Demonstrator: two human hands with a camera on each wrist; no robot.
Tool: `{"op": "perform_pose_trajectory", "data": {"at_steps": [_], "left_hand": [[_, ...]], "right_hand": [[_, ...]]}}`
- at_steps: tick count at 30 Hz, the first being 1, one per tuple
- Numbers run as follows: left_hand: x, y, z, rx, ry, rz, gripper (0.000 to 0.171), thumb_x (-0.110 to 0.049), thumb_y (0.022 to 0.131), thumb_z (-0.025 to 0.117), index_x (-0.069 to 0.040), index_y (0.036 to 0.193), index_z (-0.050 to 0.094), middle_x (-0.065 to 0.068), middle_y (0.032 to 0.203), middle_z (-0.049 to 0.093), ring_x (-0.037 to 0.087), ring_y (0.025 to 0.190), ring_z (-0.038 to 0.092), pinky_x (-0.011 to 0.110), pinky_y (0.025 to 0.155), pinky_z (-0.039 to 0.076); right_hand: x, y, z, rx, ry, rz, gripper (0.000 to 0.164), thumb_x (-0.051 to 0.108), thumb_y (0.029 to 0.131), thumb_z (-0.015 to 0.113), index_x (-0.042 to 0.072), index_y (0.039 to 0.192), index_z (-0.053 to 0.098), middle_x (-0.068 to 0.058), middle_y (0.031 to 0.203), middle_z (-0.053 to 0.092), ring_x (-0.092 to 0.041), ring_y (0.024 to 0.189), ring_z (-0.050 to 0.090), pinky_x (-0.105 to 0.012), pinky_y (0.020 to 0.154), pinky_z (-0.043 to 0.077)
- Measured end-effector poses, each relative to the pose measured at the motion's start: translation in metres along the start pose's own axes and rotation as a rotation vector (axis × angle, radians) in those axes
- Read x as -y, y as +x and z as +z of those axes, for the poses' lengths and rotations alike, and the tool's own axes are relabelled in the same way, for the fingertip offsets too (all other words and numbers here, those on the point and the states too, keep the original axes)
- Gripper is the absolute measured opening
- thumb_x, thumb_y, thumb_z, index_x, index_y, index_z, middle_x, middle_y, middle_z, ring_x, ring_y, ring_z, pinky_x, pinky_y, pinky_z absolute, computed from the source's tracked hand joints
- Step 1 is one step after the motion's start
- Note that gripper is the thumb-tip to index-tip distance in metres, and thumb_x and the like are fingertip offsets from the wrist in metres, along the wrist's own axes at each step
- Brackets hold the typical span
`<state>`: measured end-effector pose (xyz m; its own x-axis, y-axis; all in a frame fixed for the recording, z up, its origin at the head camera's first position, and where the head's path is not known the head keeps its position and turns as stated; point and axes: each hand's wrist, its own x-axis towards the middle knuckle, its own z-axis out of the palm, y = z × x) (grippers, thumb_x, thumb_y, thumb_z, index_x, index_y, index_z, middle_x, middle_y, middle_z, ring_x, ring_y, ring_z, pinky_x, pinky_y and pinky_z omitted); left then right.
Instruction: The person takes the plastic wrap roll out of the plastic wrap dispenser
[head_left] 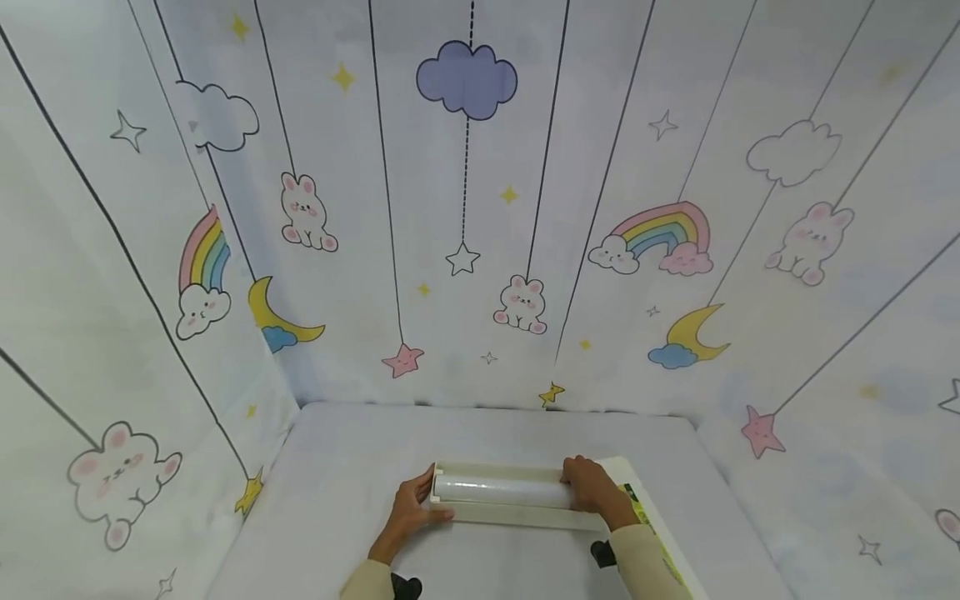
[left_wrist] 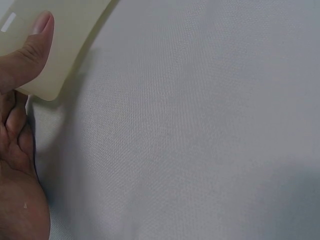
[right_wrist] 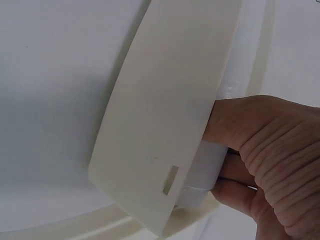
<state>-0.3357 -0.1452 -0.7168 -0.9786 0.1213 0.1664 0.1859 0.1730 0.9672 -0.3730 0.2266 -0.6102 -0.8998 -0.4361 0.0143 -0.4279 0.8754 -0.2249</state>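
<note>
An open cream plastic dispenser box (head_left: 525, 517) lies lengthwise across the white table, with a shiny roll of plastic film (head_left: 495, 490) inside it. My left hand (head_left: 411, 507) grips the box's left end. The left wrist view shows that thumb lying on top of the smooth cream plastic (left_wrist: 65, 40), the other fingers partly hidden below it. At the opposite end, my right hand (head_left: 592, 487) holds the roll. Seen from the right wrist, its fingers curl about the film roll (right_wrist: 205, 162) just behind the flat cream flap (right_wrist: 155, 110), which has a small slot near its end.
A long white box (head_left: 620, 471) with a green and yellow label lies to the right, partly under the right forearm. Dark wrist straps (head_left: 602, 553) show near both sleeves. Cloth walls (head_left: 465, 317) printed with rabbits, stars and clouds enclose the table (head_left: 337, 450).
</note>
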Motion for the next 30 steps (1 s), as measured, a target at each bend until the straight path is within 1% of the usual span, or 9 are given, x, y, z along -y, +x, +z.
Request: {"op": "perform_pose_trajectory", "data": {"at_steps": [3,6,9,14,18,20,24,27,30], "left_hand": [[-0.004,0.003,-0.001,-0.013,0.008,0.0,0.101,-0.012,0.066,0.094,0.006,0.15,0.04,0.025,0.148,0.051,0.041,0.138,0.05,0.037,0.117,0.045],[-0.007,0.004,-0.001,-0.022,-0.022,-0.023,0.101,-0.009,0.065,0.094,0.005,0.15,0.041,0.023,0.148,0.052,0.039,0.139,0.05,0.039,0.118,0.044],[-0.008,0.003,0.0,-0.02,-0.035,-0.025,0.099,-0.007,0.066,0.094,0.006,0.149,0.041,0.025,0.147,0.052,0.041,0.138,0.051,0.041,0.117,0.045],[-0.007,-0.001,0.001,-0.013,-0.019,-0.006,0.099,-0.007,0.067,0.093,0.008,0.149,0.04,0.026,0.148,0.051,0.043,0.138,0.05,0.042,0.115,0.046],[-0.005,-0.003,0.001,-0.007,0.004,0.021,0.099,-0.008,0.067,0.093,0.01,0.148,0.04,0.028,0.147,0.05,0.045,0.136,0.051,0.041,0.114,0.048],[-0.006,-0.003,0.0,-0.004,0.005,0.016,0.098,-0.009,0.068,0.093,0.008,0.149,0.04,0.027,0.148,0.051,0.044,0.136,0.051,0.04,0.114,0.048],[-0.006,-0.004,-0.001,-0.006,-0.021,0.008,0.097,-0.008,0.068,0.093,0.008,0.149,0.04,0.026,0.147,0.052,0.042,0.136,0.053,0.041,0.115,0.047],[-0.006,-0.004,0.0,-0.008,-0.03,-0.002,0.097,-0.008,0.068,0.093,0.008,0.148,0.04,0.026,0.147,0.051,0.042,0.136,0.053,0.041,0.114,0.048],[-0.006,-0.004,0.001,-0.007,-0.018,0.0,0.097,-0.008,0.068,0.093,0.009,0.148,0.04,0.026,0.148,0.05,0.042,0.136,0.053,0.039,0.114,0.049]], "right_hand": [[0.001,0.004,-0.004,-0.008,0.006,0.008,0.04,0.002,0.062,0.091,0.004,0.096,0.071,-0.007,0.088,0.068,-0.022,0.081,0.06,-0.045,0.075,0.058],[0.0,0.007,-0.003,-0.027,0.0,0.021,0.038,0.005,0.061,0.092,0.002,0.094,0.075,-0.007,0.087,0.07,-0.023,0.08,0.062,-0.045,0.075,0.058],[-0.004,0.008,0.003,-0.046,-0.011,0.049,0.038,0.011,0.059,0.094,0.004,0.094,0.079,-0.004,0.086,0.072,-0.021,0.079,0.062,-0.043,0.074,0.058],[-0.01,0.007,0.016,-0.066,-0.002,0.088,0.042,0.018,0.057,0.096,0.005,0.094,0.08,-0.001,0.085,0.071,-0.016,0.077,0.058,-0.039,0.072,0.055],[-0.01,0.005,0.018,-0.084,0.004,0.086,0.044,0.016,0.055,0.097,0.005,0.093,0.08,0.0,0.085,0.07,-0.016,0.078,0.057,-0.038,0.072,0.054],[-0.009,0.004,0.016,-0.097,0.002,0.086,0.043,0.015,0.054,0.096,0.005,0.093,0.08,0.0,0.085,0.07,-0.017,0.078,0.057,-0.038,0.072,0.054],[-0.006,0.002,0.009,-0.119,-0.005,0.093,0.043,0.01,0.052,0.095,0.005,0.092,0.081,-0.002,0.084,0.07,-0.018,0.077,0.057,-0.039,0.071,0.054],[-0.005,-0.001,0.005,-0.116,-0.021,0.103,0.043,0.008,0.052,0.092,0.005,0.093,0.081,-0.001,0.084,0.069,-0.017,0.076,0.056,-0.037,0.069,0.052],[-0.005,-0.002,0.002,-0.113,-0.007,0.113,0.047,0.007,0.049,0.09,0.005,0.095,0.081,-0.001,0.084,0.068,-0.017,0.075,0.054,-0.034,0.067,0.049]]}}
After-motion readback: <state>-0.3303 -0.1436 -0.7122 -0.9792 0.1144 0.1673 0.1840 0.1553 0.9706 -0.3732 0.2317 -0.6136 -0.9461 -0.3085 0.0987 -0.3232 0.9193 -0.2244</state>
